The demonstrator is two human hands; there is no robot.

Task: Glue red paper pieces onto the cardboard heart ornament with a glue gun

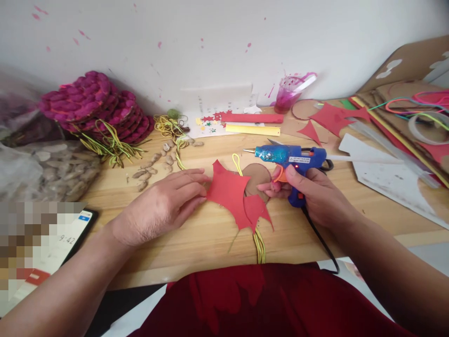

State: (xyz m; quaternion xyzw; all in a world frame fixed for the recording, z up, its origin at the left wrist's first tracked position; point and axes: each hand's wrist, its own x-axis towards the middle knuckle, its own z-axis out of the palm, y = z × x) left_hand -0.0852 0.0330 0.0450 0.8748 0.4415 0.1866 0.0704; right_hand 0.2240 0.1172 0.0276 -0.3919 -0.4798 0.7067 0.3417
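Observation:
My right hand [312, 194] grips a blue hot glue gun [293, 159], a finger at its orange trigger, nozzle pointing left over the wooden table [196, 238]. My left hand [164, 206] lies flat, fingers stretched out, touching the left edge of a red star-shaped paper cutout [233, 194]. The cutout rests on a brown cardboard disc [257, 175]. Yellow-green cords [259, 243] run under the paper and off toward me.
A stack of purple woven rounds [94, 105] and loose yellow-green cords [105, 145] sit at the back left, peanut shells [154, 166] beside them. A phone [59, 243] lies at left. Red paper scraps [331, 117], a pink cup [287, 96] and cardboard sheets [396, 100] crowd the right.

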